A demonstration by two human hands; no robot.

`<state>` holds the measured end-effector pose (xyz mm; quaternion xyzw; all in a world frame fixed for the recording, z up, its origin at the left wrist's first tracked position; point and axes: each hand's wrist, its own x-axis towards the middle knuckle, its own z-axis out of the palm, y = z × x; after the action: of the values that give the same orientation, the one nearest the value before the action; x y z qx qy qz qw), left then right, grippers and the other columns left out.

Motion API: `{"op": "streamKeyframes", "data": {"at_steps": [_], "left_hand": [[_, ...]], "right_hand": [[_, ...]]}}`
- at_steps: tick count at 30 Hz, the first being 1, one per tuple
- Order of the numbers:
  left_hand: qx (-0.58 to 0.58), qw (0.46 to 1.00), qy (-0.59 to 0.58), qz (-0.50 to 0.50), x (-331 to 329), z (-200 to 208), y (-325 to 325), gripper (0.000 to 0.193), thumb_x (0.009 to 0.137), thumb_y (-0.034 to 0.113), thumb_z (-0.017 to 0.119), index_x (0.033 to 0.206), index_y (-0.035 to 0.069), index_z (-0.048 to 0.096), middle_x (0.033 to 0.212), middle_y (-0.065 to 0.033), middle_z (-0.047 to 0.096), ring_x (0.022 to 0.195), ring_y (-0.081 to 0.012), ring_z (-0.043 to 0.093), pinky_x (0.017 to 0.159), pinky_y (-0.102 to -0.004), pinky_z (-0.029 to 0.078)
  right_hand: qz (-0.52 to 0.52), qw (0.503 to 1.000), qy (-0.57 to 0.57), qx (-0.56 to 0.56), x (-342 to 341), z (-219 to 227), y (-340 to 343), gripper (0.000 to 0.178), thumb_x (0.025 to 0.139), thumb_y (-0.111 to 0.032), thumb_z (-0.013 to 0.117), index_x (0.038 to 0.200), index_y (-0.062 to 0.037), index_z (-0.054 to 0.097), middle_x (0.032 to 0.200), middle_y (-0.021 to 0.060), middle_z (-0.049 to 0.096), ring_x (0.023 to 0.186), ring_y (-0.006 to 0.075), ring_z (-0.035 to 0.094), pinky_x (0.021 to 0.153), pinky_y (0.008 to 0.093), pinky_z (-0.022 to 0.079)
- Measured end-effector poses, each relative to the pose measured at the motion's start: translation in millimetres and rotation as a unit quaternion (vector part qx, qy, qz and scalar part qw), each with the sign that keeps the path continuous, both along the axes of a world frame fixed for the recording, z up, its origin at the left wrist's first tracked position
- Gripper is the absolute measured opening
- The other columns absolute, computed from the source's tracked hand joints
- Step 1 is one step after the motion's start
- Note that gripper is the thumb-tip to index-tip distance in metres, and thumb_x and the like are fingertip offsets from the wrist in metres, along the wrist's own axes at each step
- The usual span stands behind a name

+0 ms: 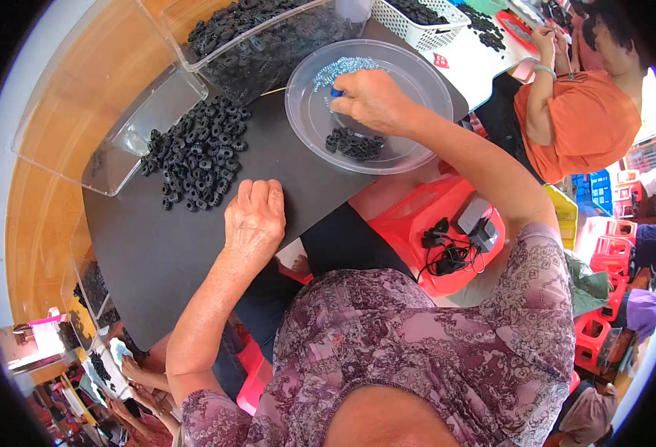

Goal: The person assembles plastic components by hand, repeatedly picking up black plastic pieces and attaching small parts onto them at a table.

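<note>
My right hand [376,98] is over a clear round plastic basin [296,118], its fingers pinched on a small blue object [336,93], mostly hidden by the fingers. At the basin's far side lies a heap of tiny shiny pale-blue pieces [340,71]. A small group of black plastic parts [355,144] is at its near side. My left hand [255,212] rests closed, knuckles up, on the dark table [186,261]; whatever it may hold is hidden. Just beyond it lies a loose pile of black ring-like plastic parts [201,153].
A large clear bin [268,56] of black parts stands behind the pile, beside a white basket [421,30]. Under the table's right side, a red stool [454,279] carries black cables and adapters. A person in orange [581,127] sits at the far right; others are at lower left.
</note>
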<state>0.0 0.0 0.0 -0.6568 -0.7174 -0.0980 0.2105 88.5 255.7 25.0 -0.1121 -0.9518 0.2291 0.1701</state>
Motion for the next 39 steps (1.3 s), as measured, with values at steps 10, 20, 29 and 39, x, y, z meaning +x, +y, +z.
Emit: {"op": "streamKeyframes", "data": {"at_steps": [10,20,29,39], "left_hand": [[0.117,0.974,-0.186,-0.060,-13.2,56.4,3.5,0.019,0.066,0.000,0.067,0.082,0.002,0.057,0.064,-0.0104,0.048,0.060,-0.0273,0.051,0.052,-0.0369,0.043],[0.098,0.984,-0.126,0.079,-93.7,170.9,92.9,0.035,0.075,0.013,0.063,0.109,0.005,0.058,0.097,-0.0174,0.060,0.088,-0.0269,0.058,0.076,-0.0356,0.045],[0.186,0.975,-0.077,0.097,-112.8,133.5,20.1,0.019,0.080,0.014,0.063,0.096,0.005,0.066,0.084,-0.0100,0.065,0.076,-0.0165,0.062,0.069,-0.0278,0.048],[0.086,0.901,-0.256,0.339,-114.3,24.7,-97.3,0.022,0.074,0.020,0.064,0.090,0.005,0.066,0.084,-0.0141,0.062,0.080,-0.0300,0.060,0.071,-0.0378,0.047]], "right_hand": [[-0.007,0.995,-0.050,0.082,-14.1,-14.5,-8.6,0.019,0.070,-0.013,0.063,0.075,0.0032,0.054,0.070,0.0240,0.058,0.072,0.0431,0.057,0.064,0.0486,0.044],[-0.002,0.999,0.015,-0.039,4.8,9.9,-10.6,0.015,0.062,-0.012,0.059,0.070,-0.0007,0.054,0.067,0.0224,0.055,0.069,0.0419,0.056,0.061,0.0459,0.043],[-0.043,0.945,0.061,-0.318,29.8,20.3,-3.0,0.014,0.065,-0.001,0.065,0.072,-0.0008,0.054,0.061,-0.0032,0.047,0.058,0.0050,0.043,0.052,0.0220,0.035],[-0.037,0.924,0.046,-0.377,39.1,25.8,-23.0,0.011,0.068,-0.001,0.064,0.073,-0.0048,0.055,0.063,-0.0059,0.048,0.057,0.0020,0.043,0.050,0.0186,0.031]]}}
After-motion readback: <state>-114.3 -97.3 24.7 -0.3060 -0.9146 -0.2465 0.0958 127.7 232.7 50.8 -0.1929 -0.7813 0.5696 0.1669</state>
